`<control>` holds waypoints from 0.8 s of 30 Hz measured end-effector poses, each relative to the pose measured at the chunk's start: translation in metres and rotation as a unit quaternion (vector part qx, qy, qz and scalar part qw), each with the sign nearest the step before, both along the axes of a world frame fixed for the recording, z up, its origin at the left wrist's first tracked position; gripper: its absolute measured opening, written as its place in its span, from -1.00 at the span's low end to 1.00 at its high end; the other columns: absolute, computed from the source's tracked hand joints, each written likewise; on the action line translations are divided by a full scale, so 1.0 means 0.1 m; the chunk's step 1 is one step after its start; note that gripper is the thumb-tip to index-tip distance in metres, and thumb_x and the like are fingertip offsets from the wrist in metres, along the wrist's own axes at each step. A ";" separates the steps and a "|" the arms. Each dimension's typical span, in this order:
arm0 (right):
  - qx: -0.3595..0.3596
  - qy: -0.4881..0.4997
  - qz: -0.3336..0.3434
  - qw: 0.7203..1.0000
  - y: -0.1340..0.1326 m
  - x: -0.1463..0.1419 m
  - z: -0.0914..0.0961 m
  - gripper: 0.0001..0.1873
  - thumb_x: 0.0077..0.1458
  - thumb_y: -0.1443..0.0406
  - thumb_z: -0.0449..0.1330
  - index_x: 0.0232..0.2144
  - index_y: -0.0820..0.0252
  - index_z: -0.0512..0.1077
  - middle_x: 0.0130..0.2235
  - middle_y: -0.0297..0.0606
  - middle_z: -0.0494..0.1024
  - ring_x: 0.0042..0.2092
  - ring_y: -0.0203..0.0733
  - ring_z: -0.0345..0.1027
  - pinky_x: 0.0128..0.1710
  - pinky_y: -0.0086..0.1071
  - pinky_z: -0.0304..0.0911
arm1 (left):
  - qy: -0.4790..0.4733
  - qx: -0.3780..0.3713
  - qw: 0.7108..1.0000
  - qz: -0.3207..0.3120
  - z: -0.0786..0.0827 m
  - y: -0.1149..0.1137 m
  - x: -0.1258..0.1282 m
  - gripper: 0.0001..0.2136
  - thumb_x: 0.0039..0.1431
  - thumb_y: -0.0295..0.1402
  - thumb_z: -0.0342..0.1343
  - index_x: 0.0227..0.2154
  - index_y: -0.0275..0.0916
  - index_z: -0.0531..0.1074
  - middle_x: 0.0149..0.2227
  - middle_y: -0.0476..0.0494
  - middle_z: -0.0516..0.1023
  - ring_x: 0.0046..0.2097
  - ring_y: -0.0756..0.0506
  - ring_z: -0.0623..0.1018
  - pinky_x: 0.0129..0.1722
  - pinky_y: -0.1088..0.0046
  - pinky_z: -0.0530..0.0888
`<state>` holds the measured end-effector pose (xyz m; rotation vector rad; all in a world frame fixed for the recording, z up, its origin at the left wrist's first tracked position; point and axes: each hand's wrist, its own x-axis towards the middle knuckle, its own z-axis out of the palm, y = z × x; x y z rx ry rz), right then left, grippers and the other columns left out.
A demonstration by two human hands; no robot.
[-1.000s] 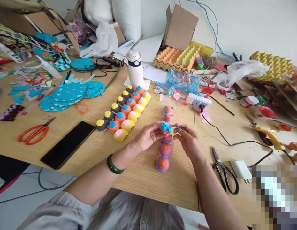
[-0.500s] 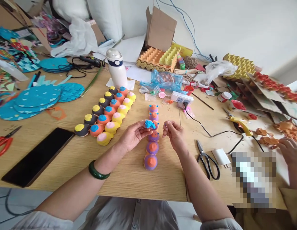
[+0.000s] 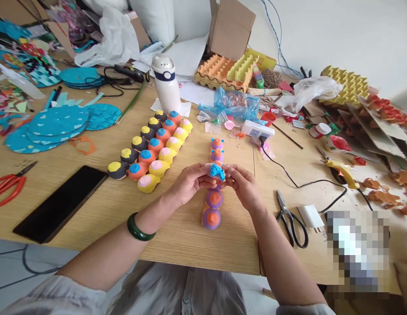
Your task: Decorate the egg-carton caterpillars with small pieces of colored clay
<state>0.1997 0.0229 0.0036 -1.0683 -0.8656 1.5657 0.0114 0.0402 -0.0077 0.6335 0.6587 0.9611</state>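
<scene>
Work at the tabletop (image 3: 177, 238), left to right. At far left, red-handled scissors (image 3: 8, 188) lie beside a dark phone (image 3: 61, 203), which slants toward the front edge. Next stands a block of painted cups (image 3: 152, 180) in three parallel rows, leaning away to the right; a white bottle (image 3: 167, 87) is beyond its far end. The left hand (image 3: 187, 186), its wrist in a green bangle, has thumb and fingers closed on the left side of a blue lump (image 3: 217, 172) of soft-looking material. The lump is held up between the hands and, in this view, covers the middle of a single row of purple-and-orange cups (image 3: 211, 218). That row's long axis runs away from the wearer, tipped slightly right; neither hand is clearly nearer to it. Its two farthest cups bear small blue tabs; the two nearest show none. Wood grain separates the row from the block at left and from the front edge. The right hand (image 3: 244, 186) has thumb and forefinger drawn nearly together at the lump's right edge; whether they pinch any of it cannot be told. Farther right, past a seam, lie black-handled scissors (image 3: 292, 225) and a white charger (image 3: 309, 215).
</scene>
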 end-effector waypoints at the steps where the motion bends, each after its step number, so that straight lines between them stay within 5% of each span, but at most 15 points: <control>1: -0.007 -0.007 0.025 1.000 -0.01 0.00 0.00 -0.60 -0.05 0.00 0.52 -0.33 0.18 0.65 -0.42 -0.38 0.52 -0.39 -0.33 0.40 -0.35 -0.41 0.48 | -0.003 0.007 1.000 -0.003 0.00 0.00 0.00 -0.70 -0.03 -0.19 0.56 -0.37 -0.29 0.66 -0.39 -0.10 0.71 -0.42 -0.04 0.68 -0.35 0.54 0.66; 12: -0.045 0.043 0.121 0.991 -0.04 0.07 0.04 -0.56 -0.15 0.02 0.60 -0.39 0.19 0.57 -0.50 -0.39 0.50 -0.45 -0.33 0.36 -0.42 -0.43 0.37 | -0.029 0.021 0.996 -0.080 0.02 -0.05 -0.02 -0.68 0.03 -0.17 0.56 -0.32 -0.34 0.69 -0.36 -0.17 0.69 -0.37 -0.08 0.66 -0.30 0.44 0.66; 24: -0.053 0.055 0.118 0.990 -0.06 -0.03 0.07 -0.69 -0.13 0.13 0.49 -0.51 0.17 0.50 -0.58 -0.48 0.35 -0.54 -0.41 0.18 -0.53 -0.49 0.24 | -0.093 -0.036 0.984 -0.149 0.03 -0.14 0.00 -0.75 0.07 -0.23 0.52 -0.41 -0.33 0.66 -0.56 -0.03 0.47 -0.52 0.04 0.48 -0.40 0.53 0.59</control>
